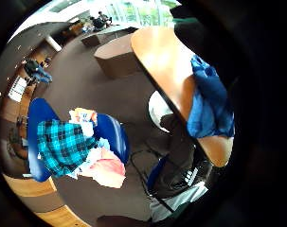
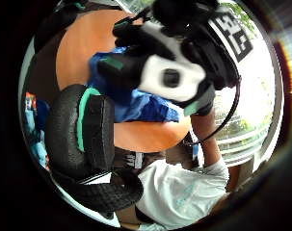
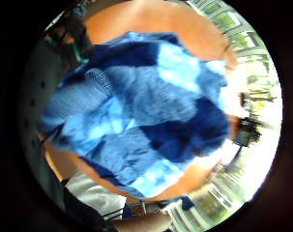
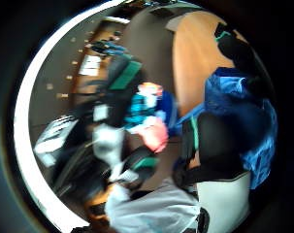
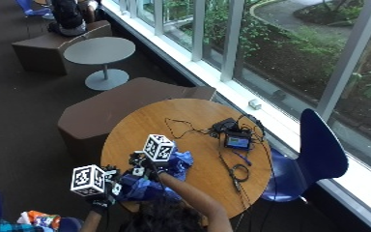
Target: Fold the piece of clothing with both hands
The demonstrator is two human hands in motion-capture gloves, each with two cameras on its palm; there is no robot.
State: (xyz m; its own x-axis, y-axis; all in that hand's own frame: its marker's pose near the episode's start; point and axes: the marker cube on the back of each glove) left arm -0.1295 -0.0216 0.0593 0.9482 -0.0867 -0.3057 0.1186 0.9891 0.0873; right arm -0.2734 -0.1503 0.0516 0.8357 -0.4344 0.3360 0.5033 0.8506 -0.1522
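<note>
**Two gloved hands over an unfolded garment**

Two hands work at the near edge of the round wooden table (image 5: 173,121), where the crumpled blue cloth garment (image 5: 153,181) lies in a heap. Left hand (image 5: 102,193) at the near-left edge, right hand (image 5: 148,164) above the heap; whether either grips cloth, cannot tell. Judgement: spread it flat first, then take matching corners. Small screened device (image 5: 238,141) and black cables (image 5: 234,169) lie beside; keep the cloth off them.
</note>
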